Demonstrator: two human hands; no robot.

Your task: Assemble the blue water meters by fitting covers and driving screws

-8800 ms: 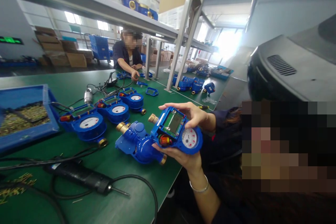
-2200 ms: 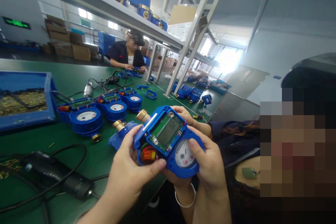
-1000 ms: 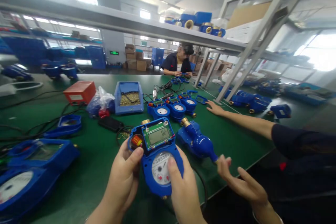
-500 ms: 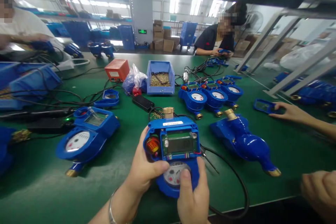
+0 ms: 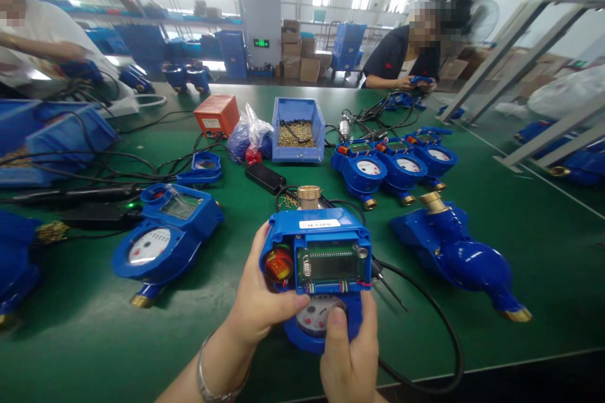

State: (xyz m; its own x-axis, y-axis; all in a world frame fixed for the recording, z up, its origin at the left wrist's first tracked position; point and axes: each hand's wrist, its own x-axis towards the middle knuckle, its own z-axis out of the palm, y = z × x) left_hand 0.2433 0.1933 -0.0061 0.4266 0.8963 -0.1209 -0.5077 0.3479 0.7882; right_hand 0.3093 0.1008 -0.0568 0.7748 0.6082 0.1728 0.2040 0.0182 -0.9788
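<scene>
The table (image 5: 543, 233) carries five dial meters (image 5: 321, 245) (one held, one at left, three in a row), one bare meter body (image 5: 454, 252), one orange box (image 5: 216, 114) and one blue bin (image 5: 299, 152).

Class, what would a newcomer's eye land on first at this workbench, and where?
An open blue water meter, circuit board bare, sits front and centre, gripped by the left hand and right hand. Behind it stand a blue bin of brass parts and an orange box; three more meters line up to the right.

No text is legible; the white label (image 5: 319, 224) on the meter (image 5: 331, 262) seems blurred.
</scene>
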